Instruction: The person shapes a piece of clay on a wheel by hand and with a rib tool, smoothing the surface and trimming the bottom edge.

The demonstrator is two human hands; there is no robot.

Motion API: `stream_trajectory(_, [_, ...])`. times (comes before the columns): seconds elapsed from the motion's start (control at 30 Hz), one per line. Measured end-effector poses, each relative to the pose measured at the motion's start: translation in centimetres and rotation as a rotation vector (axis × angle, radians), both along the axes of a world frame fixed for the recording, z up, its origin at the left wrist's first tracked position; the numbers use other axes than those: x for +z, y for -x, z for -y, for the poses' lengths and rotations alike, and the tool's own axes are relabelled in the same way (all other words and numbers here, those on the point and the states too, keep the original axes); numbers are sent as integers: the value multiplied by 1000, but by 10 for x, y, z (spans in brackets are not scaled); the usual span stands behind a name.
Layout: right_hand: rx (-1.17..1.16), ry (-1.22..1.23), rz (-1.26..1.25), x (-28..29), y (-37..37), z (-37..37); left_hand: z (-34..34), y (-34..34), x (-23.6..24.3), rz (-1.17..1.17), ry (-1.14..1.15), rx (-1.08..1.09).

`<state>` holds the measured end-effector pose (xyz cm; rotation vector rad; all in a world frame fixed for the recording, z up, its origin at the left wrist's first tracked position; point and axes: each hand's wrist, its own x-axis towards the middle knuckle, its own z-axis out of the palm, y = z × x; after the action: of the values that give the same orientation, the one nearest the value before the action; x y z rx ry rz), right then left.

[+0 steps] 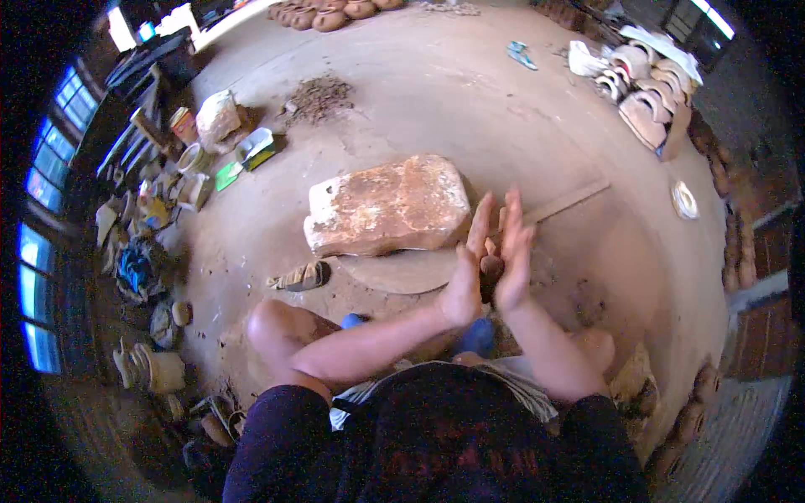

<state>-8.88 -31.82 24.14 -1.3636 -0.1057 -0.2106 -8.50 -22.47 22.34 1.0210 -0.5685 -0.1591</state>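
Note:
Between my two palms, right of centre, is a small brown lump of clay (491, 267), pressed from both sides. My left hand (469, 270) stands upright with its fingers stretched out and together, pointing away from me. Facing it, my right hand (514, 261) has its fingers long and straight too. Part of the clay is hidden by the palms. Just left of my hands lies a thick, rough stone block (390, 205), its top stained with reddish clay. Partly under its near edge is a flat round board (394, 275).
A wooden strip (570, 201) lies on the floor beyond my right hand. Nearer my left knee rests a cloth-wrapped piece (299, 277). Crumbled clay (319, 98) is heaped farther off. Tubs and clutter (193, 159) line the left; clay pots (331, 15) stand at the back.

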Motion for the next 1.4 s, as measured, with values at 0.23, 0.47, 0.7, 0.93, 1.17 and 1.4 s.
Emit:
stream_trajectory(0.23, [31, 129, 160, 11, -20, 3, 7, -20, 5, -63, 19, 158])
stream_trajectory(0.47, [-217, -519, -183, 28, -23, 17, -4, -45, 66, -634, 504, 221])
stream_trajectory(0.7, [-35, -1015, -347, 11, -16, 6, 17, -41, 16, -605, 665, 38])
stream_trajectory(0.93, [-161, 343, 6, -21, -13, 17, 14, -39, 8, -246, 143, 294])
stream_trajectory(1.17, [-91, 695, 122, -13, 2, 44, -30, -51, -12, 100, -263, 81])
stream_trajectory(1.4, [-60, 630, 122, -22, 12, 42, -31, -45, -7, -167, -223, -15])
